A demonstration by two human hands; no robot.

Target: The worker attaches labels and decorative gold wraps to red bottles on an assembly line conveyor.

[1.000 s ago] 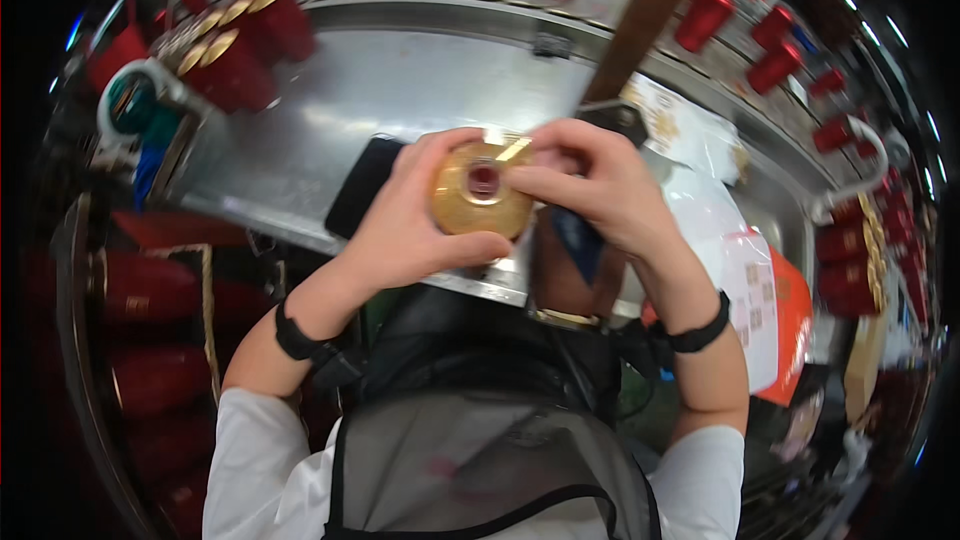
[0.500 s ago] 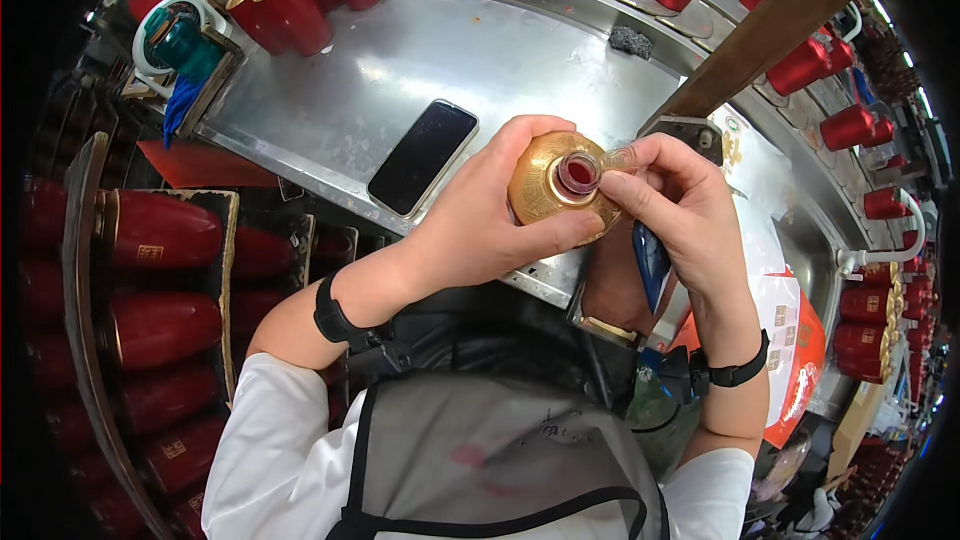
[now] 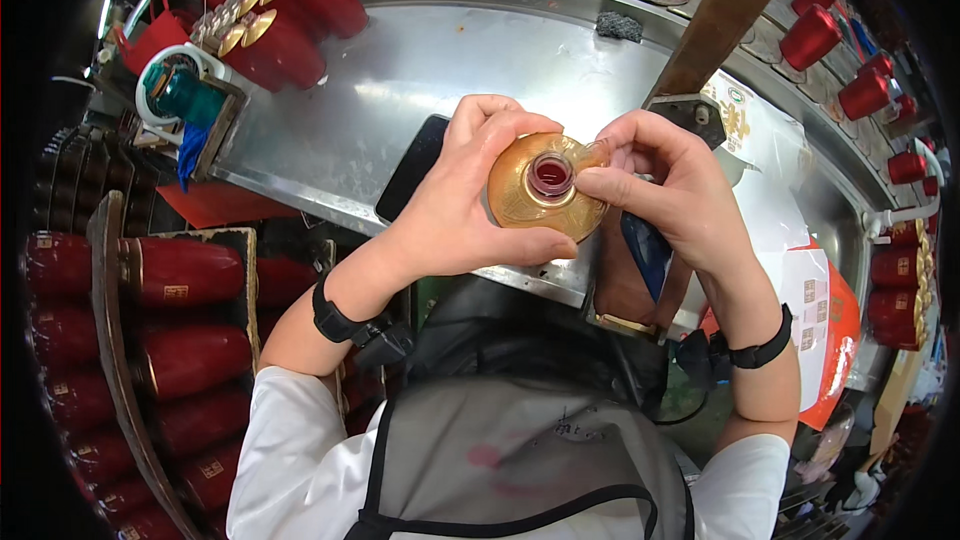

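A: Where's the bottle?

B: Over the near edge of the bench (image 3: 400, 60). The bottle (image 3: 525, 212) shows its gold shoulder and faces up; its lower part is hidden.

A: And the fingers?

B: The left fingers (image 3: 532, 244) are spread wide around the shoulder, gripping it. The right fingers (image 3: 612, 186) are pinched nearly together beside the mouth (image 3: 549, 176), on what looks like a small clear piece (image 3: 594, 153).

A: How would you handle that well?

B: I'd keep the left grip firm but light, so the bottle doesn't turn. I'd work the clear piece by its edge with thumb and fingertip, keeping both off the mouth.

A: Anything in the way?

B: The post (image 3: 725, 20) stands beyond the right fingers, so I'd keep that elbow's swing short. Gold-topped red bottles (image 3: 290, 52) stand at the back left, well apart. The phone (image 3: 410, 172) lies just behind the left wrist, partly covered by it; that's the likeliest thing to get knocked. The dark scrubber (image 3: 619, 26) sits at the far edge, clear of everything.
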